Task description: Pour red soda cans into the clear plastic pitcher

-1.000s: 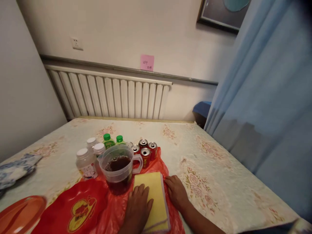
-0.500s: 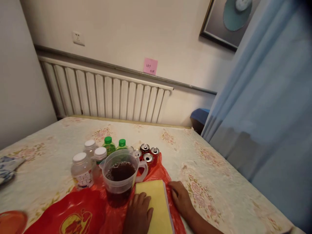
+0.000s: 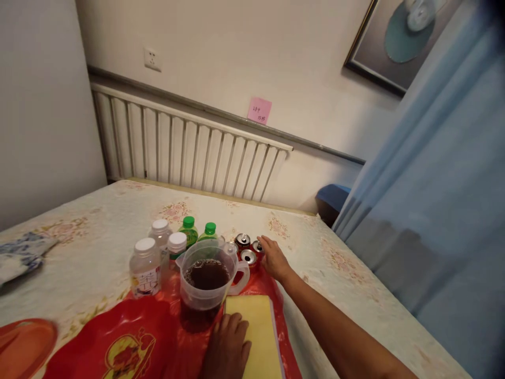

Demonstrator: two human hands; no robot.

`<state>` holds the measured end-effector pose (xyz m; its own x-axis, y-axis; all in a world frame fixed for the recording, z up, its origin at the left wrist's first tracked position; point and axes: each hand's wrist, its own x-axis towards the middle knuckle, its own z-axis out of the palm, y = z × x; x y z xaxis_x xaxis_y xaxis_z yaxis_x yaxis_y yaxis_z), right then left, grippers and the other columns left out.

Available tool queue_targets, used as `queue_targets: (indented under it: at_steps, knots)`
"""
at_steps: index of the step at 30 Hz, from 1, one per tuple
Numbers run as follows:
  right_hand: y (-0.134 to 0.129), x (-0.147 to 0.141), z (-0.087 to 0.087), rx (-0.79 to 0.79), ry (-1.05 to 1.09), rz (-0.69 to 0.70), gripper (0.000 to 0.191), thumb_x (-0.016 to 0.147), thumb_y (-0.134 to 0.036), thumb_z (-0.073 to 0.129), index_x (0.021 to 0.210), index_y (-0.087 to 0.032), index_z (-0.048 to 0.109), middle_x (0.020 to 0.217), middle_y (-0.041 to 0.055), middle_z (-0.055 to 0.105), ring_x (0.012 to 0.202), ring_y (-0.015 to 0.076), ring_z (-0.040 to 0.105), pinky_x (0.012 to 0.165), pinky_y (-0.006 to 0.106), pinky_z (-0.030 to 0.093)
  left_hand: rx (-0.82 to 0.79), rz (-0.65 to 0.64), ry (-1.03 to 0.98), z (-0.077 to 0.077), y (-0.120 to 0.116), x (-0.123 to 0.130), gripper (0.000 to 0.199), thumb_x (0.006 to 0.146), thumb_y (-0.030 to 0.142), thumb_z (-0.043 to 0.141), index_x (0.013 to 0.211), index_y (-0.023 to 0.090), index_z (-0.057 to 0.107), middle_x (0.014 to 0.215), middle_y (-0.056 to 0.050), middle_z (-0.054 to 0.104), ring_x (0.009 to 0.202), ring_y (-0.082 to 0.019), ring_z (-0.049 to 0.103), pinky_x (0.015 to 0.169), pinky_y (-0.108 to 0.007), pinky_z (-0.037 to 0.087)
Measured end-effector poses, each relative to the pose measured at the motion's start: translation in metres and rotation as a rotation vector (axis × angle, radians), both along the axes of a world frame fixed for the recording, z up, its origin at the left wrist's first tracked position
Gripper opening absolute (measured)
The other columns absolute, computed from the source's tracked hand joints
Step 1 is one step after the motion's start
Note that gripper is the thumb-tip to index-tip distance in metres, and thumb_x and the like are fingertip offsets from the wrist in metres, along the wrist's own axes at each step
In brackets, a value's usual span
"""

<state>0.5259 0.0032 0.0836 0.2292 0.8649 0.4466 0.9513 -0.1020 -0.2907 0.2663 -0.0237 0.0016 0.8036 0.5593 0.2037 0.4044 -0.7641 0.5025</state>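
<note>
My left hand (image 3: pixel 229 345) lies flat with its fingers stretched on the left part of a yellow book or pad (image 3: pixel 254 326). My right hand (image 3: pixel 274 258) reaches to the rightmost of several red drink cans (image 3: pixel 258 247), its fingers stretched out at the can's right side. Whether it grips the can does not show clearly. Left of the cans stands a clear plastic jug (image 3: pixel 207 297), part filled with dark brown liquid. Its handle (image 3: pixel 242 279) points right towards the cans. All of these rest on or by a red plastic sheet (image 3: pixel 281 310).
White-capped bottles (image 3: pixel 145 268) and green-capped bottles (image 3: pixel 188 231) stand behind and left of the jug. A red scalloped tray (image 3: pixel 90 345) and an orange-red dish (image 3: pixel 29 342) lie at front left. A blue curtain (image 3: pixel 426 210) borders the flowered cloth (image 3: pixel 374 316) at right.
My right hand has left the book's right side and moved forward to the cans. The left hand stays on the book. The view has shifted slightly.
</note>
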Motion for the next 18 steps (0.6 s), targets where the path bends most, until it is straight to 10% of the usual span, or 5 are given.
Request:
queue_targets:
  at_steps: [9,18]
  knots:
    - [0.017,0.001,0.000,-0.035,0.045,0.001,0.056,0.068,-0.009,0.068,0.122,-0.019,0.059,0.115,0.0104,0.063,0.105,0.0237,0.060,0.095,0.038,0.049,-0.091,-0.010,-0.045,0.002,0.000,-0.002,0.033,0.083,0.015,0.050,0.110,0.023,0.067,0.119,-0.006,0.063,0.111,-0.028,0.051,0.100,-0.046,0.037]
    - [-0.032,0.005,0.030,0.113,0.094,-0.039,0.055,0.069,-0.021,0.069,0.122,-0.020,0.056,0.114,0.0099,0.061,0.103,0.0260,0.061,0.093,0.044,0.051,-0.115,0.013,-0.074,0.015,-0.002,-0.004,0.031,0.084,0.011,0.047,0.106,0.018,0.067,0.115,-0.010,0.065,0.112,-0.028,0.054,0.101,-0.048,0.040]
